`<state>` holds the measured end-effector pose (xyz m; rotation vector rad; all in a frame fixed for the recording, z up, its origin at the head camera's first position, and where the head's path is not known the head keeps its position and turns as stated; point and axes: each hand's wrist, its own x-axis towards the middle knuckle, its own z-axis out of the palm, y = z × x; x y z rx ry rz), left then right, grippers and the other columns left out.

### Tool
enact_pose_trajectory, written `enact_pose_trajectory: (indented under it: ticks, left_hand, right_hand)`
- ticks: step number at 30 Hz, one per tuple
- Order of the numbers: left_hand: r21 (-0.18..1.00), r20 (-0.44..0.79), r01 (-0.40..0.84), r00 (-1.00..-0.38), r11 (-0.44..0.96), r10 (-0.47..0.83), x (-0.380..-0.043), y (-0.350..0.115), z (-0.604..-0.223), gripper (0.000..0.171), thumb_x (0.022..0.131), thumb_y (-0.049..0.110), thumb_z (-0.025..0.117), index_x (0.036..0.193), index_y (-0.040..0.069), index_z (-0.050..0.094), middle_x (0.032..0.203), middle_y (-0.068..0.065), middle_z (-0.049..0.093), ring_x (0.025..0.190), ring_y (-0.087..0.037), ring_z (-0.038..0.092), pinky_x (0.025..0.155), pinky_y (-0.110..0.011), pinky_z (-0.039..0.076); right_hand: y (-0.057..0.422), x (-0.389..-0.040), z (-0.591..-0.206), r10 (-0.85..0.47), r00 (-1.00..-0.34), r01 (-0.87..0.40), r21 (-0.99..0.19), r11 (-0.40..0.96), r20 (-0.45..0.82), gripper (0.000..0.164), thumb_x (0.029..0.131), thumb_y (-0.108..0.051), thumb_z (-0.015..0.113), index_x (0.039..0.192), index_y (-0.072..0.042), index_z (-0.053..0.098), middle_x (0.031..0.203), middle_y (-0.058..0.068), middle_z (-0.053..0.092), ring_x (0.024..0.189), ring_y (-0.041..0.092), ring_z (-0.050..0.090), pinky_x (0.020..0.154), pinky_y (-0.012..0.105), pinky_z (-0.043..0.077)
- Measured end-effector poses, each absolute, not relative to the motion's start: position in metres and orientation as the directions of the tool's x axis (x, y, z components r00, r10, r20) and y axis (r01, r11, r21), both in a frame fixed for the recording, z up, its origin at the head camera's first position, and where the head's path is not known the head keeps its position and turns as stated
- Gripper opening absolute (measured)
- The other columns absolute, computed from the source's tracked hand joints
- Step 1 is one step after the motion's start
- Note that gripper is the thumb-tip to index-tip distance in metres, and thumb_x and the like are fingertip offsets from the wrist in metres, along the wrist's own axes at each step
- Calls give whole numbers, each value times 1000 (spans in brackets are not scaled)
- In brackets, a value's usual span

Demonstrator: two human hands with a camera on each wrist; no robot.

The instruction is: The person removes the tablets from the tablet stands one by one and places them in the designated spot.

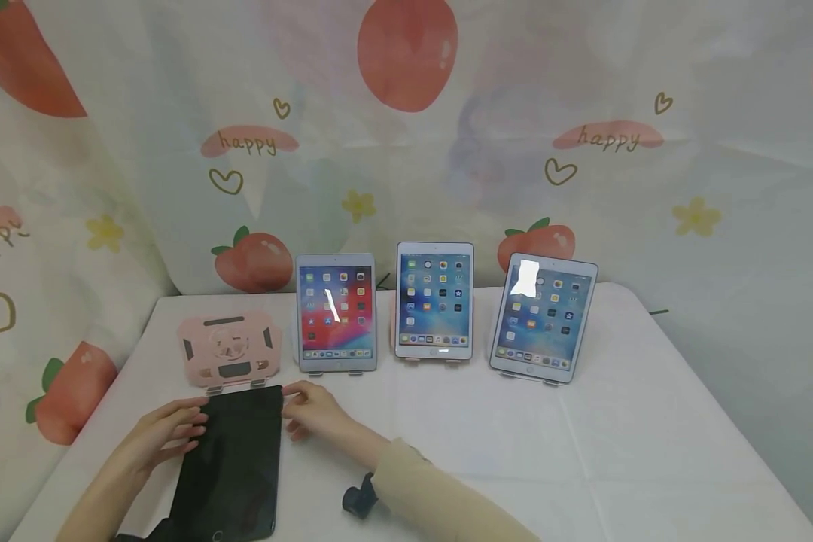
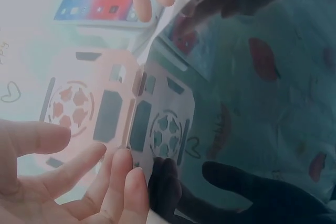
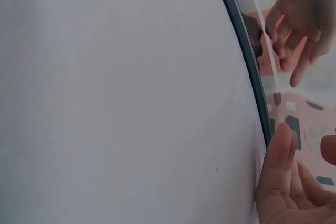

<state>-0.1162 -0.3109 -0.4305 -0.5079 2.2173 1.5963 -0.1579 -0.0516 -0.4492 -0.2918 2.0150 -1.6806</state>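
A black glossy tablet (image 1: 233,467) with a dark screen lies at the front left of the table, in front of a pink stand (image 1: 230,350) with cut-outs. My left hand (image 1: 159,433) is at the tablet's upper left edge, fingers spread and gently bent. At the upper right corner, the fingertips of my right hand (image 1: 320,410) touch the edge. The left wrist view shows the left fingers (image 2: 121,182) along that edge, with the stand and a hand mirrored in the screen. In the right wrist view, the right fingers (image 3: 278,153) stand against the tablet's dark rim (image 3: 247,51).
Three white tablets with lit screens lean on stands along the back: the left one (image 1: 336,312), the middle one (image 1: 435,301) and the tilted right one (image 1: 545,320). A white cloth covers the table (image 1: 515,444). Behind hangs a peach-print curtain (image 1: 406,165).
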Motion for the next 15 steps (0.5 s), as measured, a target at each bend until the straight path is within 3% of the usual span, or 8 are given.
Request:
enact_pose_trajectory:
  ticks: [15]
  left_hand:
    - [857,-429,-441,-897,269,-104,-132,-278,-435,55,100,27,46,145,-3,33,93,12,66,83,0,62,79,-25,57]
  right_hand:
    - [-27,-165,-444,-496,-857,40,-977,209,-141,24,93,-9,57,114,-1,63,97,22,69,84,33,67,74,33,59]
